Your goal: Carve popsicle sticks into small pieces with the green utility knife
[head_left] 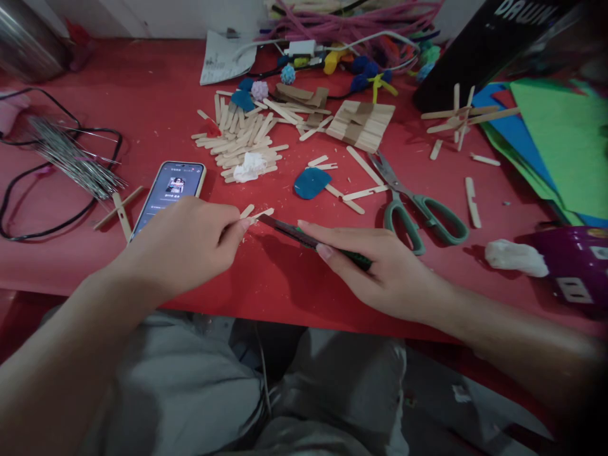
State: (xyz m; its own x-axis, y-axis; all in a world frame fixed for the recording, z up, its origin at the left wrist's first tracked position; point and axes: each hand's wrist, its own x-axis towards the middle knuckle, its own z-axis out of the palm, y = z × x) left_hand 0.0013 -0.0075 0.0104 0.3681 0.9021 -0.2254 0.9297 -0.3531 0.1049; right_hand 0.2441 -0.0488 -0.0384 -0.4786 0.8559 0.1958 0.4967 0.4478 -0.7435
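Note:
My left hand pinches a short wooden craft stick piece flat against the red table. My right hand grips a green-handled utility knife, index finger laid along its top. The blade tip meets the stick just right of my left fingertips. Another small stick offcut lies beside it.
A phone lies left of my hand, with a bundle of wires beyond. Green scissors, a blue clay lump, a pile of sticks, a stick panel, coloured paper and white clay surround the area.

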